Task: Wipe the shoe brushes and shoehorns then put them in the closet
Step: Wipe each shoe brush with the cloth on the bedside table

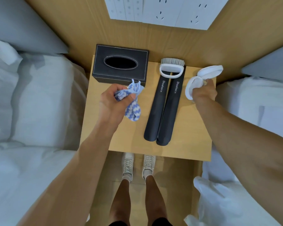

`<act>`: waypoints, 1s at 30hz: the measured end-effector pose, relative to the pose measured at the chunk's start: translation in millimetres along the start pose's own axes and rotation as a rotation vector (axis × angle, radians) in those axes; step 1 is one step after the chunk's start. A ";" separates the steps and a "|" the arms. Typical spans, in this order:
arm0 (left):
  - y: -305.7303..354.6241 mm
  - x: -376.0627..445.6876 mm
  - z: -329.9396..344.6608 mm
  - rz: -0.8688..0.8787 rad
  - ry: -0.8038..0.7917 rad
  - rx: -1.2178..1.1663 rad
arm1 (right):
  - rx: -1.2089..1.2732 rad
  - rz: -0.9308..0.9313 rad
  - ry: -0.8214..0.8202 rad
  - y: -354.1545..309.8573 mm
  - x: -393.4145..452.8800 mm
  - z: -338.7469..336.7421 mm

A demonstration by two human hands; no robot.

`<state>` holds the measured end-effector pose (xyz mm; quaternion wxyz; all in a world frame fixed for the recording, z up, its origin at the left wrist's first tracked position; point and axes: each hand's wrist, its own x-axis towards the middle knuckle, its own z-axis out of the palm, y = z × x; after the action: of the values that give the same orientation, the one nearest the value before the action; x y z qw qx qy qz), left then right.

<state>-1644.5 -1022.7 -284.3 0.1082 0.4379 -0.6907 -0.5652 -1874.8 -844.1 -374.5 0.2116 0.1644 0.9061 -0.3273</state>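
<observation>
Left grip [112, 101] clutches striped cloth [132, 101]; right grip [203, 93] clasps white brush [201, 77] right of shoehorns [163, 110] on desk [191, 136].

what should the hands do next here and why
Probably bring the cloth across to the white brush and start wiping it. The left hand grips the cloth over the table, the right hand holds that brush lifted, and the two are apart.
</observation>
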 end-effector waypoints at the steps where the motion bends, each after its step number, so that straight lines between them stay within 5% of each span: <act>1: 4.7 -3.0 0.1 -0.020 -0.009 -0.021 | 0.067 0.015 0.006 -0.2 -6.3 -6.1; 4: 26.0 -13.6 -2.6 -0.070 -0.041 -0.096 | 0.385 0.086 -0.124 -4.6 -39.4 -35.0; 8: 74.1 -32.0 -13.4 -0.028 -0.084 -0.149 | 0.846 0.146 -0.589 -20.5 -110.8 -85.7; 13: 149.2 -65.3 -32.8 0.112 -0.152 -0.208 | 0.905 -0.023 -0.948 -43.4 -196.7 -128.1; 20: 211.2 -104.6 -62.4 0.254 -0.239 -0.121 | 0.714 -0.358 -0.934 -80.6 -271.8 -166.1; 30: 245.8 -119.1 -93.6 0.444 -0.290 0.096 | 0.692 -0.495 -0.861 -106.9 -314.4 -193.4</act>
<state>-1632.1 -1005.7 3.7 0.1087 0.1949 -0.8043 -0.5508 -1705.5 -844.2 -29.5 0.4111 -0.1391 0.5914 -0.6797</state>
